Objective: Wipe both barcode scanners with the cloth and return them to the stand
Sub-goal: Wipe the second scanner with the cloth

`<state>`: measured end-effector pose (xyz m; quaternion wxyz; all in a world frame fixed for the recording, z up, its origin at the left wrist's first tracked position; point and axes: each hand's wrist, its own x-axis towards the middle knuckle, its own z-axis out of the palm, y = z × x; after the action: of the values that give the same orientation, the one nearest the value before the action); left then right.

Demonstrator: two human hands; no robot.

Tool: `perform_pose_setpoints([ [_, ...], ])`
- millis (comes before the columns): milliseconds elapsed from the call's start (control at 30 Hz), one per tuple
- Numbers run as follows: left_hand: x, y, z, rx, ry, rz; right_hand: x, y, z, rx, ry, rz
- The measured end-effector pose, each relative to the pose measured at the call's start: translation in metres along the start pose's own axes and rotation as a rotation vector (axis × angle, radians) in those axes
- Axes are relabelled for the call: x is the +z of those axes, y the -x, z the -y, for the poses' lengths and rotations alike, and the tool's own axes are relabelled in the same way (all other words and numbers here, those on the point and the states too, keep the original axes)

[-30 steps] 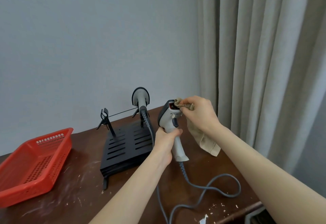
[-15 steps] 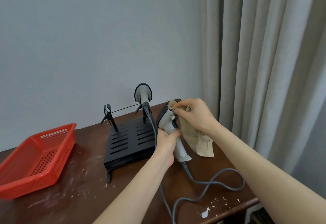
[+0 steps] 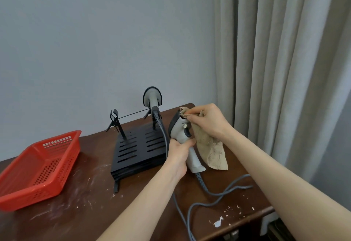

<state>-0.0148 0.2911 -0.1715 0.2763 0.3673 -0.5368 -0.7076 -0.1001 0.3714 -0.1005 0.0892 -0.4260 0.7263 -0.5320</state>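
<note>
Spanning the bottom of the view, the table (image 3: 79, 212) carries everything; its dark top is scuffed and flecked with white chips. On its left sits a red basket (image 3: 38, 166), clear of the job. Mid-table is the black stand (image 3: 136, 149), with one scanner (image 3: 152, 98) resting in its right cradle, cord trailing down; the left cradle is bare. I hold the second scanner (image 3: 180, 132) just right of the stand, above the table, its cable (image 3: 218, 195) looping toward the near edge. My left hand (image 3: 178, 155) has its fingers wrapped tight round the grip. My right hand (image 3: 209, 123) pinches the cloth (image 3: 210, 149) against the scanner's head, the rest of the cloth hanging loose below.

I judge I'm mid-wipe on this unit. To do it well I'd keep the left hand firm, press the cloth flat over the window, then work down the body and trigger, turning the scanner rather than the cloth, and mind the cable doesn't snag the stand.
</note>
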Motion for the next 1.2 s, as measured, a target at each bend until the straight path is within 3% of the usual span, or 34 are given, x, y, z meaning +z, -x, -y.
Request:
perform_pose_setpoints([
  [267, 0.001, 0.003, 0.005, -0.006, -0.071, -0.032, -0.003, -0.002, -0.014, 0.135, 0.366, -0.12],
  [467, -0.002, 0.0, 0.0, -0.003, -0.015, 0.043, 0.002, -0.002, -0.006, 0.01, 0.017, -0.022],
  [667, -0.003, 0.003, 0.004, -0.057, -0.064, 0.002, -0.002, -0.005, -0.015, 0.167, 0.402, -0.104],
  [733, -0.003, 0.004, 0.004, -0.061, -0.06, 0.005, -0.001, -0.005, -0.014, 0.152, 0.348, -0.088],
  [867, -0.002, 0.004, -0.001, -0.051, -0.006, 0.051, 0.003, -0.004, -0.007, 0.025, 0.009, -0.002],
  [1067, -0.002, 0.004, 0.001, -0.041, -0.041, 0.02, -0.004, -0.005, -0.012, 0.165, 0.389, -0.119],
  [1200, -0.001, 0.003, -0.002, -0.019, -0.043, 0.013, -0.003, -0.002, -0.005, 0.033, 0.096, 0.014],
])
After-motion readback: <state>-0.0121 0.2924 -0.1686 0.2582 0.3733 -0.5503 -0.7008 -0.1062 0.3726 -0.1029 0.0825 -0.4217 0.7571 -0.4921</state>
